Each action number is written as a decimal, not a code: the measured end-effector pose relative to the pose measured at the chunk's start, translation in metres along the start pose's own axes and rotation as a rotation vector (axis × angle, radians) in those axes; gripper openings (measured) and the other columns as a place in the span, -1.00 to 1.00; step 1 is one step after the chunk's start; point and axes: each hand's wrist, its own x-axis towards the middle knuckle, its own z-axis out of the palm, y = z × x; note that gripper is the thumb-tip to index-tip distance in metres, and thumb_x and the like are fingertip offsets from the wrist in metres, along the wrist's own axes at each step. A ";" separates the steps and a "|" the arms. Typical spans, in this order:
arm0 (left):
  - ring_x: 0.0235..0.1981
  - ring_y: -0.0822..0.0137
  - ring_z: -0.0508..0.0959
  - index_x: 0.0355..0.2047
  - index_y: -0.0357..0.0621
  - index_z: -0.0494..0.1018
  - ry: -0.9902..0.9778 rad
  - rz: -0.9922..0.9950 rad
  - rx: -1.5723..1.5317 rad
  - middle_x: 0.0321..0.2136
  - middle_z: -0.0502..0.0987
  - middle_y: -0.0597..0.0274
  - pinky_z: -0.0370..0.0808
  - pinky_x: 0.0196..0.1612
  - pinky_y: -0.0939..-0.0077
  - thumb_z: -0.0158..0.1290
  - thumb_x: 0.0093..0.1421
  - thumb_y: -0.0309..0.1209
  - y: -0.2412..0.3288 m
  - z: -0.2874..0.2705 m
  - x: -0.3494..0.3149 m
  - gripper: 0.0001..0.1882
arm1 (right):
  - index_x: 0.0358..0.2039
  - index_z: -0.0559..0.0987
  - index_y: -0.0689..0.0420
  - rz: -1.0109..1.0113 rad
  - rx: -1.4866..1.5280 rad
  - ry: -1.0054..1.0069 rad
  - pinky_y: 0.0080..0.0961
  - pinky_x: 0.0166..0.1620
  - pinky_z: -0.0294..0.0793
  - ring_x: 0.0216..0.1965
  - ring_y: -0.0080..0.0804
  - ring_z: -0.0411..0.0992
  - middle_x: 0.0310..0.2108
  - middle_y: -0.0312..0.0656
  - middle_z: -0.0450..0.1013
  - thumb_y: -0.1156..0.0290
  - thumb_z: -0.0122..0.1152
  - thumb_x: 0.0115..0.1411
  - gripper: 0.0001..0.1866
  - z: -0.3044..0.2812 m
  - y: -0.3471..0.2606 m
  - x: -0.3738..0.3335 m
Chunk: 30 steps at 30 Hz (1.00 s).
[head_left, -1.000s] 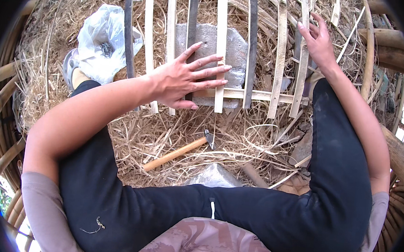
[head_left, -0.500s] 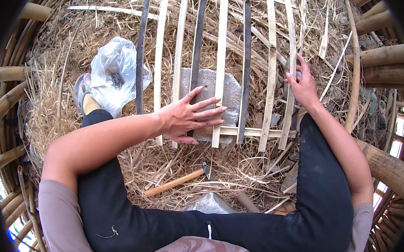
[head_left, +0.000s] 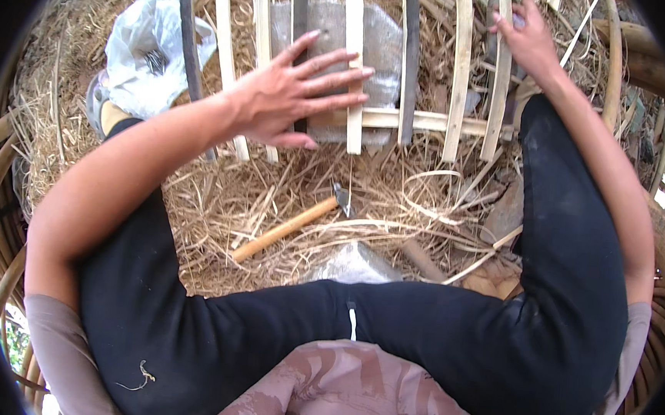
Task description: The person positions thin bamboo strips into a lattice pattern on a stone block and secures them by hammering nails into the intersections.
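Note:
Several light and dark bamboo slats lie side by side, running away from me over a light crosspiece (head_left: pixel 431 122). My left hand (head_left: pixel 298 93) rests palm down with fingers spread over a dark slat (head_left: pixel 299 8). Its fingertips reach across a pale slat (head_left: pixel 354 32) in the middle. Beneath them is a flat grey stone slab (head_left: pixel 382 49). At the far right, my right hand (head_left: pixel 530 44) is at the outer pale slat (head_left: pixel 500 88), fingers apart and thumb-side fingertips by its edge. Whatever lies behind those fingers is hard to make out.
A hammer (head_left: pixel 289 226) with a wooden handle lies on straw between my legs and the slats. Closer in sits a pale angular block (head_left: pixel 356 261). A clear plastic bag (head_left: pixel 131 55) holding dark thin nail-like pieces is at left. Bamboo poles (head_left: pixel 660 49) curve around both sides.
The view has tilted toward my lap, so slats, slab and hammer appear higher in the picture. Both hands keep about the same places on the slats.

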 end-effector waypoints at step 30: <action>0.52 -0.02 -0.19 0.52 0.27 -0.19 -0.056 0.106 -0.033 0.54 -0.26 0.18 -0.35 0.42 -0.48 -0.36 0.30 0.42 -0.005 -0.002 0.000 -0.08 | 0.48 0.01 0.01 0.266 -0.290 0.117 -0.26 -0.07 0.58 -0.13 -0.22 0.58 -0.13 0.05 0.59 0.22 0.23 0.32 -0.16 0.009 -0.039 -0.021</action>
